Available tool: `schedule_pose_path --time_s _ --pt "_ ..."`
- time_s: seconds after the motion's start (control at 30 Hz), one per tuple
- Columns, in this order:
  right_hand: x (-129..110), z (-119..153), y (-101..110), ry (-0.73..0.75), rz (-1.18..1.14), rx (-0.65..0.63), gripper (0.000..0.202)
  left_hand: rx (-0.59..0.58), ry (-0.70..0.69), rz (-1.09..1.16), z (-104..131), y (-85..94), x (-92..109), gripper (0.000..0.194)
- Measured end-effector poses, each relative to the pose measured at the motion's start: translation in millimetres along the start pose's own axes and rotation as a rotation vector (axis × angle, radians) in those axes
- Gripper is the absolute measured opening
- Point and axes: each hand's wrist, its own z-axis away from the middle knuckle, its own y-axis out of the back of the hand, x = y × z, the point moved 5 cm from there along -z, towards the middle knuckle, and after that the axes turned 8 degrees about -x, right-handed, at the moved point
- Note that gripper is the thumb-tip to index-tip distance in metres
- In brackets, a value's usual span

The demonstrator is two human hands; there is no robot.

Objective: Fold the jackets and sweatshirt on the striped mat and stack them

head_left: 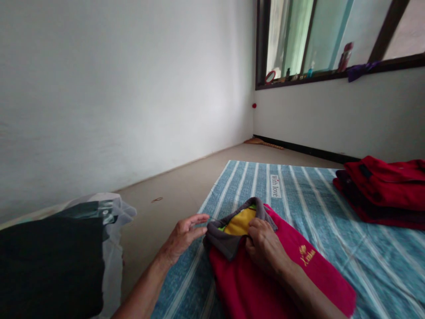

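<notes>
The red shirt (244, 283) lies on the striped mat (318, 212). The right hand (267, 246) pinches its gray collar (224, 241); the left hand (181, 237) spreads its fingers beside it. Collar fixing seems in hand; next calls for gentle smoothing.

Daylight, one visible source: window (327, 37) at upper right, panes pale and hazy from where I stand, the room otherwise muted; wall (166, 102) brightest toward its middle, greying to the left. Shadows, soft-edged: dim patches on the red garment (239, 279), with the dark cloth (49, 266) at lower left sunk nearly to flat black. Sharpness, uneven: pink bottle (345, 57) and gold lettering (308, 256) smeared, red stack (392, 190) soft, window frame (388, 31) leaning with wide-angle stretch.
</notes>
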Motion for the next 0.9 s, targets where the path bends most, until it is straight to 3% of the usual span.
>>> schedule_pose_path --time_s 0.07,0.17,0.33,0.63,0.9 --pt "-1 0 0 0.008 0.007 0.007 0.014 -0.022 -0.027 -0.196 -14 -7.2 10 0.046" --pt "0 0 0 0.01 0.0 0.021 0.015 -0.083 -0.009 -0.506 -49 -32.5 20 0.038" --pt "1 0 -1 0.003 -0.033 0.032 0.013 -0.136 0.087 -0.69 -98 -64.7 16 0.023" --pt "1 2 -2 -0.006 -0.081 0.091 0.014 -0.221 0.206 -0.798 -118 -67.0 -2 0.013" --pt "1 1 -3 0.001 -0.08 0.084 0.014 -0.313 0.146 -0.599 -130 -84.4 9 0.023"
